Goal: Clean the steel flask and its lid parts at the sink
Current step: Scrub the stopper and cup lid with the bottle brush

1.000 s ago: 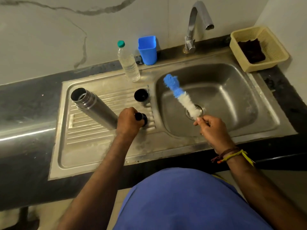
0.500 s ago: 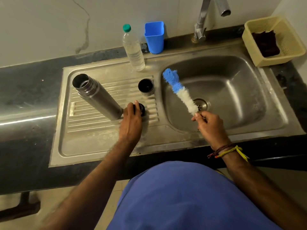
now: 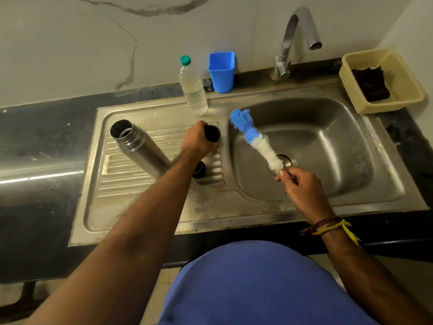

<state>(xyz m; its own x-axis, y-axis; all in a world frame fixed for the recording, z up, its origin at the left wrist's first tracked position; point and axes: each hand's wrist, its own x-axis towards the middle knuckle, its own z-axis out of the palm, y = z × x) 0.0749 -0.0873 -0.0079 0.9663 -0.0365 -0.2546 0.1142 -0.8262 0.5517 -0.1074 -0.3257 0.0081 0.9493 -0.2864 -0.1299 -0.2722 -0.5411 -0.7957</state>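
The open steel flask (image 3: 138, 148) stands on the ribbed drainboard (image 3: 121, 184), its mouth toward the upper left. My left hand (image 3: 198, 140) is closed around the steel cup lid (image 3: 212, 133) near the basin's left rim. The small black stopper (image 3: 199, 170) rests on the drainboard, partly hidden under my left forearm. My right hand (image 3: 298, 184) grips the handle of a blue and white bottle brush (image 3: 255, 140), whose bristles slant up and left over the sink basin (image 3: 328, 146).
A clear water bottle (image 3: 192, 87) and a blue plastic cup (image 3: 222, 71) stand at the back of the sink. The tap (image 3: 295, 41) arches over the basin. A yellow basket (image 3: 384, 80) with a dark cloth sits at the back right. The drain (image 3: 287, 161) is below the brush.
My left hand let go of the black stopper and moved up to the steel cup lid, closing on it. The right hand with the brush stayed nearly in place.
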